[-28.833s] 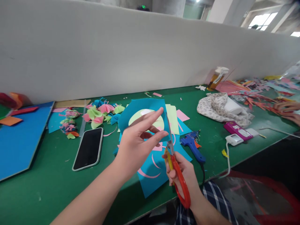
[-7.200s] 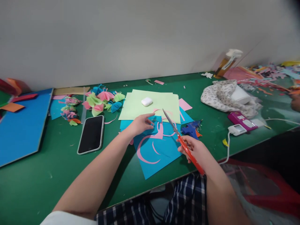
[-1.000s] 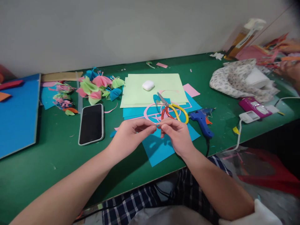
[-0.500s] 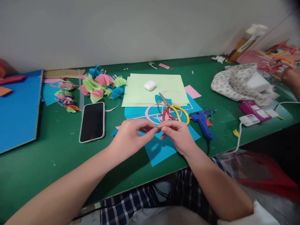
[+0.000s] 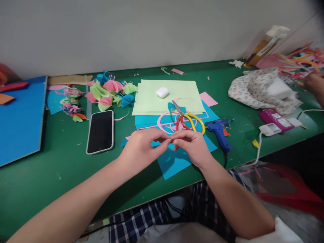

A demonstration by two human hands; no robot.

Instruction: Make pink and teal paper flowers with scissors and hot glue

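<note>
My left hand [image 5: 145, 144] and my right hand [image 5: 191, 145] meet fingertip to fingertip above a sheet of blue paper [image 5: 172, 165]. Both are closed in a pinch; whatever lies between the fingers is hidden or too small to name. Just beyond them, scissors [image 5: 190, 118] with yellow and red handles rest on curved pink paper cut-outs [image 5: 162, 118]. Pale green sheets [image 5: 146, 98] lie behind, with a white earbud case [image 5: 162, 92] on top. A blue glue gun [image 5: 219, 132] lies to the right of my right hand.
Left of my hands are a phone [image 5: 100, 132], several folded paper flowers [image 5: 111, 88] and a blue board [image 5: 20, 125]. On the right lie a patterned cloth [image 5: 246, 88], a purple device [image 5: 275, 118] with a white cable, and an amber bottle [image 5: 263, 49]. Another person's hand [image 5: 314, 82] is at the far right.
My two hands stay pinched together in nearly the same place. The other person's hand at the far right has shifted slightly. The view has moved a little.
</note>
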